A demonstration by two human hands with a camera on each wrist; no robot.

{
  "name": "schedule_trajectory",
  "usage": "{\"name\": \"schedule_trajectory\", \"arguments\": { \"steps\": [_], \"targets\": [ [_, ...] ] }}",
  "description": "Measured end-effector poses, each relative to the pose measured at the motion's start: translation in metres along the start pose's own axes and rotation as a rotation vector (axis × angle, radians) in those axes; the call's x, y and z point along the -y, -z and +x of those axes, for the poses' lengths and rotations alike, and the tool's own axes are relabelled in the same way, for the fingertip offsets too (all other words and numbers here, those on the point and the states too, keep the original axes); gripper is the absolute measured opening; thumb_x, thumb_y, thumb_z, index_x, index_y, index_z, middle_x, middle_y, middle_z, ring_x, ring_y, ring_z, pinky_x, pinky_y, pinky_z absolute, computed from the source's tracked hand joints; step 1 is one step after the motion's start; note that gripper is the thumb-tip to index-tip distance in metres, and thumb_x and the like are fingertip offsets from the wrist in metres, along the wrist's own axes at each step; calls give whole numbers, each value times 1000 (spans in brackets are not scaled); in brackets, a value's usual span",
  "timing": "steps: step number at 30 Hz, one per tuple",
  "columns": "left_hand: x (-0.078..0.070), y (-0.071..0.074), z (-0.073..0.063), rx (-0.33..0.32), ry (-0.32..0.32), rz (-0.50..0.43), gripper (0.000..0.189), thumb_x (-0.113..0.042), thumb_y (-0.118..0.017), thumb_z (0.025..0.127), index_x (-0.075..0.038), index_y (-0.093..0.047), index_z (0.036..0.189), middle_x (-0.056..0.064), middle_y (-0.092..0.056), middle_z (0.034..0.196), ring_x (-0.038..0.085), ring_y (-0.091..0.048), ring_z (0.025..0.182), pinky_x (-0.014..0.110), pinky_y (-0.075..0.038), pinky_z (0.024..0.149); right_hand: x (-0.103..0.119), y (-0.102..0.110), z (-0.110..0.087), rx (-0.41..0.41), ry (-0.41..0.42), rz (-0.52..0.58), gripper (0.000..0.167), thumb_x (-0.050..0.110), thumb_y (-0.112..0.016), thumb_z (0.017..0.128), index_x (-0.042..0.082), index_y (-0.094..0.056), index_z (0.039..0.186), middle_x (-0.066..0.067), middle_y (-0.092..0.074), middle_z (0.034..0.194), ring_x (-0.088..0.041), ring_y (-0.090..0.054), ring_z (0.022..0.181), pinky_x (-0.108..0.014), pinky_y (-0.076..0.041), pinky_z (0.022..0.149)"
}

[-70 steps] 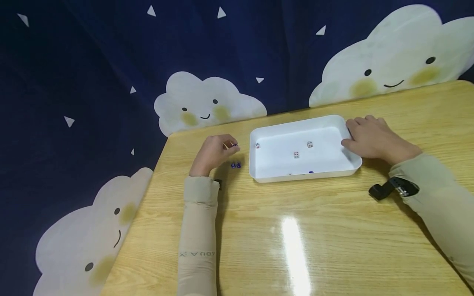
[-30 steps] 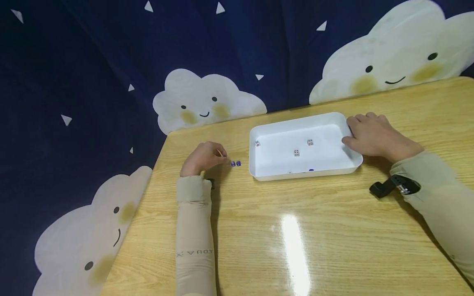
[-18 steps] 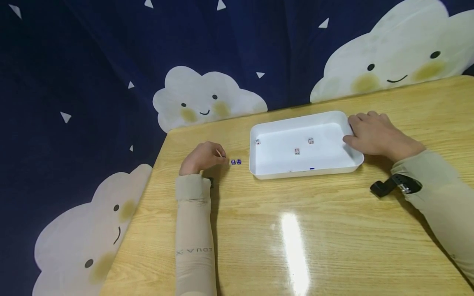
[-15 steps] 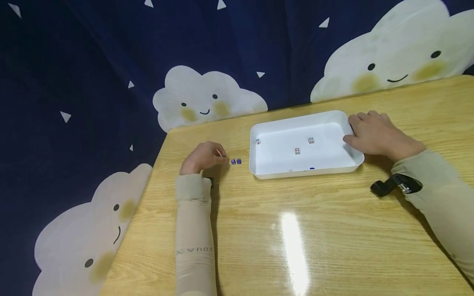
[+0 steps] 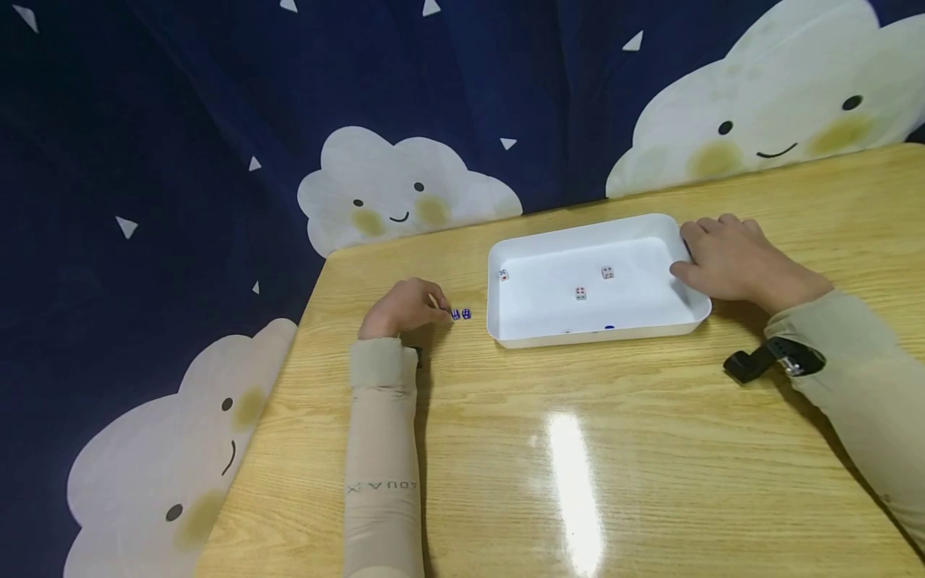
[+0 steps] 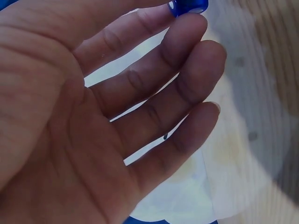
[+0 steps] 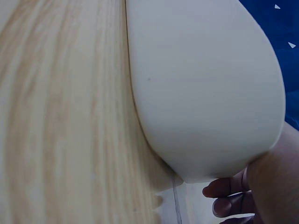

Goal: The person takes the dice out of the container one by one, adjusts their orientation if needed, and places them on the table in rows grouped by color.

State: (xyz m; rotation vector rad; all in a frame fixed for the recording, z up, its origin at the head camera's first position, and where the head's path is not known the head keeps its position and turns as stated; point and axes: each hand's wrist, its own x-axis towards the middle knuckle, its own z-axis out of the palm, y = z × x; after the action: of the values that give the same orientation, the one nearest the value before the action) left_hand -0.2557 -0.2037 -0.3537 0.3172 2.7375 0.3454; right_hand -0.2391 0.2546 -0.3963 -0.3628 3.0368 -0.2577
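In the head view my left hand (image 5: 406, 307) is bent over the table, its fingertips right beside two blue dice (image 5: 466, 314) that sit side by side left of the tray. The left wrist view has a blue die (image 6: 189, 6) at the tip of the index finger, cut by the top edge; the hand pinches it, the other fingers spread loosely. My right hand (image 5: 735, 261) grips the right end of a white tray (image 5: 538, 343), thumb at the rim. White dice (image 5: 580, 294) lie inside, with a blue die (image 5: 609, 327) mostly hidden by the near wall.
The wooden table (image 5: 499, 449) has a bright light reflection in front of the tray. A dark blue curtain (image 5: 564, 104) with cloud faces hangs behind and to the left. A black wrist strap (image 5: 773, 360) sits on the right sleeve.
From above the dice my left hand went left and down, paused beside them, and has now shifted slightly right to their edge. My right hand stays on the tray.
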Motion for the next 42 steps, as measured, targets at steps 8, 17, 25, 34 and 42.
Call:
{"name": "schedule_trajectory", "arguments": {
  "steps": [8, 17, 25, 34, 42],
  "targets": [
    [-1, -1, 0, 3, -6, 1, 14, -29, -76, 95, -17, -76, 102, 4, -74, 103, 18, -61, 84, 31, -49, 74, 0, 1, 0, -4, 2, 2, 63, 34, -49, 101, -15, -43, 140, -40, -51, 136, -53, -48, 114, -63, -40, 91],
    [1, -3, 2, -8, -2, 1, 15, -30, -77, 94, -18, -76, 102, 3, -74, 106, 17, -60, 86, 29, -47, 74, 0, 1, 1, -9, 4, 7, 63, 34, -49, 101, -15, -44, 140, -40, -52, 136, -53, -49, 114, -63, -40, 90],
    [3, -3, 3, -2, -6, -5, 18, -31, -76, 94, -18, -76, 106, 4, -75, 110, 18, -61, 89, 30, -48, 77, 0, 2, 0, -8, 2, 13, 63, 34, -49, 101, -15, -44, 140, -40, -52, 136, -53, -48, 115, -63, -40, 91],
    [5, 2, -1, -12, 0, -9, 20, -33, -70, 99, -20, -76, 112, 2, -76, 115, 19, -64, 91, 34, -51, 80, -1, 1, 1, -16, 10, 5, 63, 34, -49, 101, -15, -44, 140, -40, -52, 135, -53, -49, 113, -64, -40, 90],
    [4, 2, -1, -74, 10, -17, 23, -37, -65, 101, -19, -74, 113, 7, -74, 109, 21, -63, 86, 32, -49, 73, 0, 0, 0, 0, -1, 7, 63, 34, -49, 101, -15, -44, 141, -40, -52, 136, -52, -48, 114, -64, -40, 91]
  ]
}}
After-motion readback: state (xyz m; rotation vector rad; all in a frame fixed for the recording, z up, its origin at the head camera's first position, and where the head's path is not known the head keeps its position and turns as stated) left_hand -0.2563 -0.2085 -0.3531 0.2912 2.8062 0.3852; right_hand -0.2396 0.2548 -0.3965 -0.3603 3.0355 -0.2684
